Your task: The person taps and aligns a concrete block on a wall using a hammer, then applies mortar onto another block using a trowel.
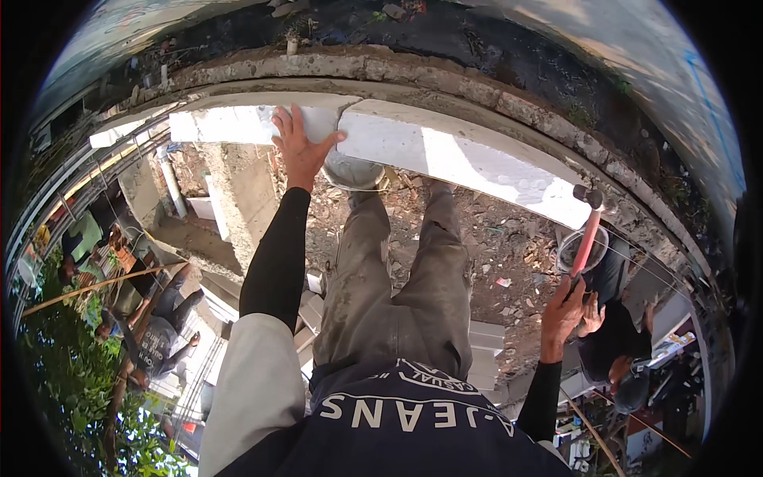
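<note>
My left hand (302, 155) rests with spread fingers on the top of a white block (230, 126), its thumb reaching to the joint with the neighbouring block. To the right runs a second white block (445, 147), partly in bright sun. My right hand (561, 316) is closed around the red handle of a hammer (588, 238). The dark hammer head is by the right end of the second block; whether it touches cannot be told. Below my left hand, a round grey bucket (354, 171) is partly hidden behind the wall.
Another bucket (582, 250) stands at the right, beside a co-worker (616, 346) in dark clothes whose hand appears close to mine. Further people (163, 346) are at the left among planks and poles. Rubble covers the ground (509, 270). Beyond the wall lies a dark strip (477, 40).
</note>
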`<control>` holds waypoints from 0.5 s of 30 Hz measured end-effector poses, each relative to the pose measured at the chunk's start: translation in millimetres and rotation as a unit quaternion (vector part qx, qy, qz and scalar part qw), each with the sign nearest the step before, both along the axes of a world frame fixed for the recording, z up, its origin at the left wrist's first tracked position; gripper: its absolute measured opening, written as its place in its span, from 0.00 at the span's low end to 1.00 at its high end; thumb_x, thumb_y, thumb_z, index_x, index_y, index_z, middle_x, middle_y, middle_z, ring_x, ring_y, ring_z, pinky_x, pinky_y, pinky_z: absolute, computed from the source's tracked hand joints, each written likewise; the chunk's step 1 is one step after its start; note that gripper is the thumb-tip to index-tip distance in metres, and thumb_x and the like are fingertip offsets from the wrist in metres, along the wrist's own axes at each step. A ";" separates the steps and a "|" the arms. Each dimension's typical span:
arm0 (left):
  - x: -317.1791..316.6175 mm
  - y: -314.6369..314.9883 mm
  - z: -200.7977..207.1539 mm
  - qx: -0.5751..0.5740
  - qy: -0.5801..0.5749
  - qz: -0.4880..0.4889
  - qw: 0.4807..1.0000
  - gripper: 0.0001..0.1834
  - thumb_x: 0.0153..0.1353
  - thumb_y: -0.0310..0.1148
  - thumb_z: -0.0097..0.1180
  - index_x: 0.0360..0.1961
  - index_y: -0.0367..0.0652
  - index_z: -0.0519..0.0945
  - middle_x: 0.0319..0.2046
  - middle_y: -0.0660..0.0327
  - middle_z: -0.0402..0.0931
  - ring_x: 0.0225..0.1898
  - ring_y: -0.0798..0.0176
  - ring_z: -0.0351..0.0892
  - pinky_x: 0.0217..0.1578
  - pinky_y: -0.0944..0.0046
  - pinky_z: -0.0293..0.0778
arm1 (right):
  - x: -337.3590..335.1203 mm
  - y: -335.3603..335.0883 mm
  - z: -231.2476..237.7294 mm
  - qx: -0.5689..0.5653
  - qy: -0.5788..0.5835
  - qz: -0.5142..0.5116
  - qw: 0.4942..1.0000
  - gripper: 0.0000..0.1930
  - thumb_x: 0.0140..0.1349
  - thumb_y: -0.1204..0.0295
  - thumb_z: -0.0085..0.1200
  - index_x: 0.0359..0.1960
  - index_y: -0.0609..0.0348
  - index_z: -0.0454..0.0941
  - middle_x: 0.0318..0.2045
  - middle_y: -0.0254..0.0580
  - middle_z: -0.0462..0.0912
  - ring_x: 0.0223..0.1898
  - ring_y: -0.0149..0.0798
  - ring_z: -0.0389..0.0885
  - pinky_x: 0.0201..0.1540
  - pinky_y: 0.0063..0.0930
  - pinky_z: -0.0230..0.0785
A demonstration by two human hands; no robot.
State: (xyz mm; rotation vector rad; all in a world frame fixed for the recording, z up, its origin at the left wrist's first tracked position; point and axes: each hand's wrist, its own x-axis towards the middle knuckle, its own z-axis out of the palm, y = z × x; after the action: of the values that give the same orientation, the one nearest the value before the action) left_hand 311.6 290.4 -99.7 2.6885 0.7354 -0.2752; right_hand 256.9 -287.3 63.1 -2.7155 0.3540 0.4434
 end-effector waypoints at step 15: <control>-4.1 -4.5 -11.3 0.004 -0.083 0.003 0.997 0.73 0.40 0.78 0.70 0.78 0.39 0.57 0.78 0.34 0.45 0.80 0.26 0.38 0.68 0.15 0.40 | 45.1 228.6 -66.7 0.223 0.068 0.286 0.929 0.12 0.74 0.63 0.55 0.49 0.57 0.77 0.34 0.52 0.85 0.29 0.60 0.84 0.28 0.48 0.73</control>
State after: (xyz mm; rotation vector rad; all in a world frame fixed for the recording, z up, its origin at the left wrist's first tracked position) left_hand 307.5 285.8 -111.0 2.6760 0.6944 -0.0472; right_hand 302.0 -58.8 -3.6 -2.2973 -0.4744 0.7624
